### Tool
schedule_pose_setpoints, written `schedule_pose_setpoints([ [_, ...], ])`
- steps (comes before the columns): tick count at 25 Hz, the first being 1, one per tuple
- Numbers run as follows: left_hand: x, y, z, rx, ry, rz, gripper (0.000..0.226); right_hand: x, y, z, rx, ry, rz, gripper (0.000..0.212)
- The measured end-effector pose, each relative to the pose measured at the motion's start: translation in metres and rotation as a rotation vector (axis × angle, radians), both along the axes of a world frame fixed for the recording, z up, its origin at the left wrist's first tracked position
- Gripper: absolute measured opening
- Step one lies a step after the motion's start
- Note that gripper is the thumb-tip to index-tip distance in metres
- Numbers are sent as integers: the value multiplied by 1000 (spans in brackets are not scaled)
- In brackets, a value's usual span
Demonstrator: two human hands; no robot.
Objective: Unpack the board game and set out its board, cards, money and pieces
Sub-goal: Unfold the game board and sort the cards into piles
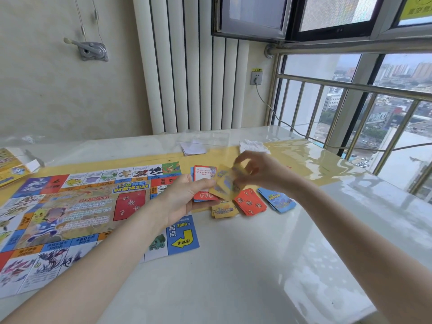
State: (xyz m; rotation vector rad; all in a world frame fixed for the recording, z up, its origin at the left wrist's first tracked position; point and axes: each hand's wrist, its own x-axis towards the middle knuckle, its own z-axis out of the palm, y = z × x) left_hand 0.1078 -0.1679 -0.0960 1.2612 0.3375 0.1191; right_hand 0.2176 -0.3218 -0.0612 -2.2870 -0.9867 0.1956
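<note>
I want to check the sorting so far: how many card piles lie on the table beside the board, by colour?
Yellow piles: 1
Red piles: 1
Blue piles: 1
Total: 3 piles on the table, right of the board.
Not counted: the mixed cards in the left hand and the blurred yellow card the right hand takes.

Bare table [233, 265] lies near; card piles [250, 203] and board [70, 213] crowd beyond
</note>
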Motion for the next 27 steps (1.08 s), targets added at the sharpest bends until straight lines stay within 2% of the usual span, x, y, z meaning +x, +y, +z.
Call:
schedule_pose_setpoints([
  [1,1,2,0,-65,-30,47,10,4,-2,0,135,78,-68,26],
  [2,2,4,-1,-128,-62,87,13,6,-4,1,311,253,-121,21],
  [4,5,6,-3,-176,-105,125,24,2,-6,1,668,719,-112,13],
  [5,6,4,-3,-171,-116,130,26,-3,-4,-1,776,861,-83,14],
  [6,8,2,-3,-166,-124,130,26,-6,0,-6,794,891,-75,22],
  [8,10,-4,-1,-159,-129,113,19,-9,10,-17,659,721,-105,35],
  [10,9,-5,0,-121,-109,95,15,-8,15,-23,396,379,-131,24],
  [11,7,-3,0,-113,-88,82,13,-8,15,-24,312,270,-130,17],
  [12,5,0,-1,-113,-62,63,12,-8,14,-25,288,244,-135,16],
  [17,-3,6,-5,-130,27,9,14,-18,15,-29,438,443,-204,16],
  [19,-5,13,-5,-53,58,60,13,-16,15,-27,446,358,-294,24],
  [21,-9,18,-6,57,117,91,16,-16,15,-27,265,175,-341,32],
  [23,-13,15,-7,138,189,55,17,-24,19,-35,80,101,-297,37],
  [25,-14,8,-9,153,228,30,15,-33,28,-45,-101,19,-246,42],
  [27,-11,5,-10,141,240,33,14,-42,33,-51,-320,-196,-236,42],
])
